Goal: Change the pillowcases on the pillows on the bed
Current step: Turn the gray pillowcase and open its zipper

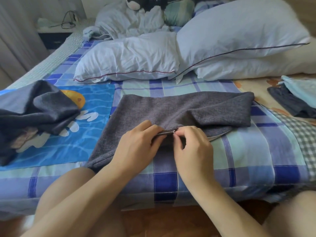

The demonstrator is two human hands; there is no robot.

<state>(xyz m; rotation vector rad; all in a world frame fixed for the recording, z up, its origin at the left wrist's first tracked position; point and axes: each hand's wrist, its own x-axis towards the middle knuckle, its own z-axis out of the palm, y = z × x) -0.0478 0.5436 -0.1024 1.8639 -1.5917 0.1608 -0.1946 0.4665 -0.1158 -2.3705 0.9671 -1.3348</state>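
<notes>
A grey woven pillowcase (179,108) lies flat on the blue checked bedsheet (248,151), its zipper edge toward me. My left hand (136,142) grips the fabric at the zipper's left side. My right hand (191,144) pinches the small metal zipper pull (174,132). Beyond it lie two bare white pillows with dark piping, a smaller one (130,59) at the centre and a larger one (239,33) leaning over a third on the right.
A crumpled dark grey pillowcase (39,110) lies at the left on a blue printed cloth (95,100). Folded dark and light blue fabrics (294,101) sit at the right. A rumpled white blanket (126,19) and a plush toy (136,3) are at the back.
</notes>
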